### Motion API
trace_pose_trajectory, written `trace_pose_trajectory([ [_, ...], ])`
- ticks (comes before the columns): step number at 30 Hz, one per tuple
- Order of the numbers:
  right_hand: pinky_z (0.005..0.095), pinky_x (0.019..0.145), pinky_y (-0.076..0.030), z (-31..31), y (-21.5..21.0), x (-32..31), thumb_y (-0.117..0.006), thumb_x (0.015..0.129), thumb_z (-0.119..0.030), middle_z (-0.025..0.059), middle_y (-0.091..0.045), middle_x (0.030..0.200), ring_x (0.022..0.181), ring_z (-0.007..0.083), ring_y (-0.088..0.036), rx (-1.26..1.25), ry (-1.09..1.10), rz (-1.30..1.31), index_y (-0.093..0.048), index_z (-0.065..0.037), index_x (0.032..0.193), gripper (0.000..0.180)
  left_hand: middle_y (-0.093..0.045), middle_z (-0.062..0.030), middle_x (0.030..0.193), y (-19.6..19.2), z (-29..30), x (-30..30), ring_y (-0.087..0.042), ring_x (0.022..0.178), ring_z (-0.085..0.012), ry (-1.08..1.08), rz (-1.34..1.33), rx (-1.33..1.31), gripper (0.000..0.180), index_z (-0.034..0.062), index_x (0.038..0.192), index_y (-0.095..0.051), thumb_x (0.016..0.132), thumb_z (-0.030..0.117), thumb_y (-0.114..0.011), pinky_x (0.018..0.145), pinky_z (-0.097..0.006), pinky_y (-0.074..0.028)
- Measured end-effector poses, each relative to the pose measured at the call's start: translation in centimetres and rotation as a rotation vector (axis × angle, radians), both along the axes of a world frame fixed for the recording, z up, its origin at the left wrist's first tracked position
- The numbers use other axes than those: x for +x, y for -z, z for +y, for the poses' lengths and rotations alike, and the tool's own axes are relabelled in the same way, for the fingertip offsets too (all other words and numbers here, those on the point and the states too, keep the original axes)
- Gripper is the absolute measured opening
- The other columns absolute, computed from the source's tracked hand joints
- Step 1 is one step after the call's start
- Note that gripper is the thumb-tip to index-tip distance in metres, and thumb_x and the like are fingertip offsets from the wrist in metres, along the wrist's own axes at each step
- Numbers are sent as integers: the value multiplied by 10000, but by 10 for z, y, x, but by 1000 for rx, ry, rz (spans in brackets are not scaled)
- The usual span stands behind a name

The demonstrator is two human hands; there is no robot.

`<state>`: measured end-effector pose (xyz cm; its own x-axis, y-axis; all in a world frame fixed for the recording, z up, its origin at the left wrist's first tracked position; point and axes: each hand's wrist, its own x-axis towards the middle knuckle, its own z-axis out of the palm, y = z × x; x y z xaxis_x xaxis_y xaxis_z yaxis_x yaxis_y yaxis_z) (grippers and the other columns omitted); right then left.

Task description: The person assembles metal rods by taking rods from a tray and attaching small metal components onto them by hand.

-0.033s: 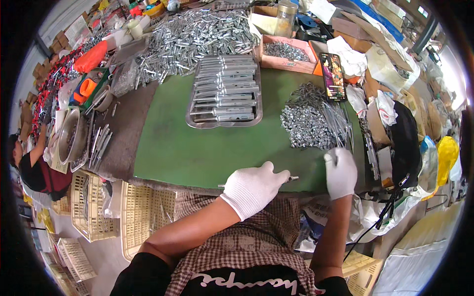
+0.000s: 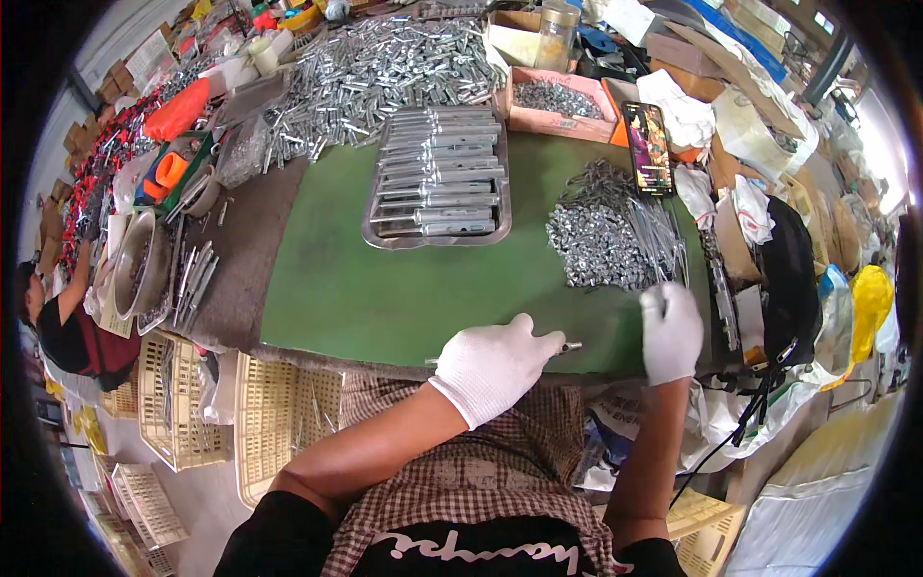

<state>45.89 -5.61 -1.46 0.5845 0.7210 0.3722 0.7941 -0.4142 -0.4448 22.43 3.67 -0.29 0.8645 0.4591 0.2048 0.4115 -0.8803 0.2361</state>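
Note:
My white-gloved left hand (image 2: 497, 367) is closed around a slim metal rod-like piece (image 2: 572, 347) by the table's near edge. Both ends of the piece stick out, and its middle is hidden by the glove. To the right, my gloved right hand (image 2: 672, 332) is closed, its fingertips drawn together beside the lower ends of thin metal rods (image 2: 663, 240). What these fingers hold, if anything, cannot be made out. Just beyond lies a heap of small shiny metal parts (image 2: 591, 240). A metal tray (image 2: 437, 244) with a row of silver tube-and-rod pieces lies farther off.
A green mat (image 2: 385, 303) covers the work surface. Behind the tray spreads a large pile of metal tubes (image 2: 385, 72). A pink box (image 2: 562, 125) of small parts and a phone (image 2: 649, 149) stand at back right. Yellow crates (image 2: 255, 423) sit below left, where another person (image 2: 82, 337) works.
My right hand has shifted slightly right and away from me, toward the rod ends. My left hand and the piece in it stay put.

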Motion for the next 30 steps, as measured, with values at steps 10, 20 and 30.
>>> trace_pose_trajectory([
  [10, 319, 739, -504, 7, 6, 7, -705, 831, -83, 99, -663, 899, 767, 220, -643, 129, -25, 177, -710, -53, 941, 115, -495, -83, 739, -3, 1, 1, -579, 494, -228, 3, 34, -26, 164, 202, 1040, -616, 878, 197, -597, 432, -368, -477],
  [20, 422, 734, -507, 21, 6, -6, -695, 812, -167, 125, -645, 918, 838, 335, -643, -64, -42, -66, -644, -57, 935, 172, -485, -66, 734, 3, -1, -1, -569, 485, -211, -7, -6, 6, 178, 213, 1040, -619, 863, 197, -611, 429, -362, -475],
  [30, 413, 679, -504, -2, 0, -25, -679, 823, -76, 128, -650, 875, 772, 330, -642, -31, -282, -76, -642, -52, 924, 110, -481, -55, 725, 3, 0, 0, -572, 486, -201, -18, -26, 33, 160, 225, 1014, -628, 856, 206, -626, 439, -350, -481],
])
